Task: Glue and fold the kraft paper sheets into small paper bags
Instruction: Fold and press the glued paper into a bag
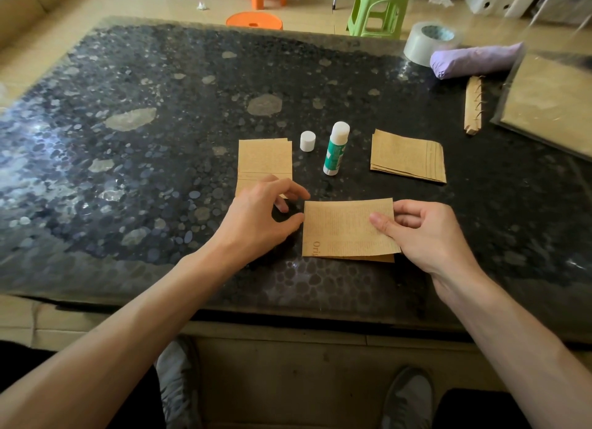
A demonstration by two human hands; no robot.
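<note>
While your left hand (pixel 262 214) rests with fingers loosely curled and empty, the folded kraft sheet (pixel 342 230) lies just right of them, its right edge pinched by your right hand (pixel 426 233). You're probably mid-fold, so next press the crease flat.

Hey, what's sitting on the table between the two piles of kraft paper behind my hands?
Head view: the uncapped glue stick and its loose white cap stand between the left pile and the right pile.
</note>
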